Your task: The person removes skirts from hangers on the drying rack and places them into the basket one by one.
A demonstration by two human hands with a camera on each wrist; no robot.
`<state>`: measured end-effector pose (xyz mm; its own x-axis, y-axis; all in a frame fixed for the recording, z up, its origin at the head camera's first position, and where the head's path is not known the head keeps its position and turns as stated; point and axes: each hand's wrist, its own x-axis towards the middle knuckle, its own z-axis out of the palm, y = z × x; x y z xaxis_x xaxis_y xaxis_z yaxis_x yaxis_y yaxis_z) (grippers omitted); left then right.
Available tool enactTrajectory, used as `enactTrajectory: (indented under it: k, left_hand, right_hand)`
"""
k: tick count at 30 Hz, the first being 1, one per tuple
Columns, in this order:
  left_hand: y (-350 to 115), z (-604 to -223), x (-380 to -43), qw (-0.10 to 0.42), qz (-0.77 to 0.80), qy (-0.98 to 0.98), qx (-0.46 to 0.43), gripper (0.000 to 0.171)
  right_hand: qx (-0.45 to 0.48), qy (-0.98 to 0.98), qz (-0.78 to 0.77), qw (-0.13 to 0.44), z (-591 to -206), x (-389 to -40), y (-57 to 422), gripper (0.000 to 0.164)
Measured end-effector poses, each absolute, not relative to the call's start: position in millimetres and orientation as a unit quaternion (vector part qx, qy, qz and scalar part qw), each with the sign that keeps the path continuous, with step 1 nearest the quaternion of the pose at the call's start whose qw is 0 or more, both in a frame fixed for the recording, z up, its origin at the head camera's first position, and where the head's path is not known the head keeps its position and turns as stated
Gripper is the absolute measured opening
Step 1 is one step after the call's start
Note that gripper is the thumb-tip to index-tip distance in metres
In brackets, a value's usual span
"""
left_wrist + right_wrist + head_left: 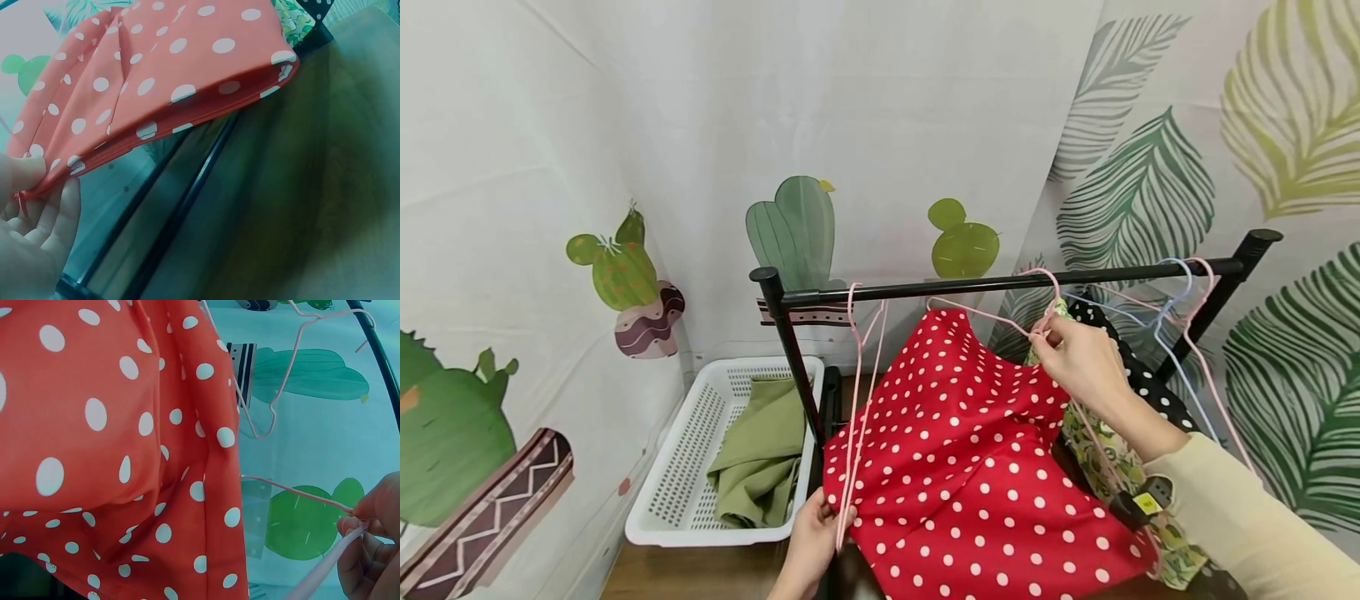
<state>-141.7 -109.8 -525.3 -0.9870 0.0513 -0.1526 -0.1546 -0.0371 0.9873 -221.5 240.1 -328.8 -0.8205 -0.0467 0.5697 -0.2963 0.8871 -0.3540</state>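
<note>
A red garment with white polka dots hangs slantwise from a pink hanger hooked over the black rail. My right hand pinches that hanger at its neck, just below the hook; the right wrist view shows thumb and fingertips on the pink wire. With my left hand I pinch the garment's lower edge, as the left wrist view shows the red hem between thumb and fingers. A bare pink hanger hangs in front of the garment, its lower end overlapping my left fingers in the head view.
The black rack rail runs across the middle. Left of it stands a white basket with folded olive-green cloth. At the right hang a blue hanger, more pink hangers, a green-patterned garment and a black polka-dot one.
</note>
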Motion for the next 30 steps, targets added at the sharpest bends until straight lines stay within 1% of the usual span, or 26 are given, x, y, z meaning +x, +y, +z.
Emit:
enactTrajectory:
  k: [6,12,20,23,30]
  left_hand:
    - [-117.8,-516.4,-140.1,0.039,0.700,0.712,-0.038,0.038]
    - [-127.0,-510.4,-138.1,0.024,0.707,0.705,-0.047,0.037]
    - [-136.3,-502.2,-138.8,0.001,0.695,0.717,-0.043,0.043]
    - [-138.0,-499.9,-139.5,-0.012,0.680,0.732,-0.038,0.040]
    - [-143.5,-503.7,-143.8,-0.017,0.693,0.719,-0.057,0.031]
  right_hand:
    - [0.090,-0.929,0.221,0.282,-330.3,-223.1,240.0,0.011]
    - [0.092,-0.930,0.220,0.279,-331.2,-223.9,238.3,0.012]
    - [0.099,-0.930,0.215,0.281,-332.5,-224.5,238.4,0.011]
    - [0.097,-0.931,0.213,0.279,-332.9,-224.8,238.3,0.011]
    - [0.094,-0.933,0.203,0.281,-334.1,-227.4,238.9,0.011]
